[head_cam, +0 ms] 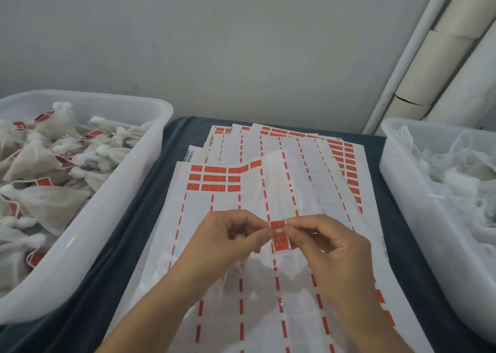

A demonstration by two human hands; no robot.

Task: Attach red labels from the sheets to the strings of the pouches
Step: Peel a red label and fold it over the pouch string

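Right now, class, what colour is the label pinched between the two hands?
Red, the label seen in the head view.

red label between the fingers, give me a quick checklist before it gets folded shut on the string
1. Red label off the sheet and held: ok, left hand and right hand both pinch it above the top label sheet.
2. String lying across the label: cannot tell, too thin to make out.
3. Pouch in hand: cannot tell; something pale hangs under the left hand.
4. Labels left on the sheet: ok, red rows near its top.
5. Left tub for labelled pouches has room: ok.
6. Right tub still holds pouches: ok.
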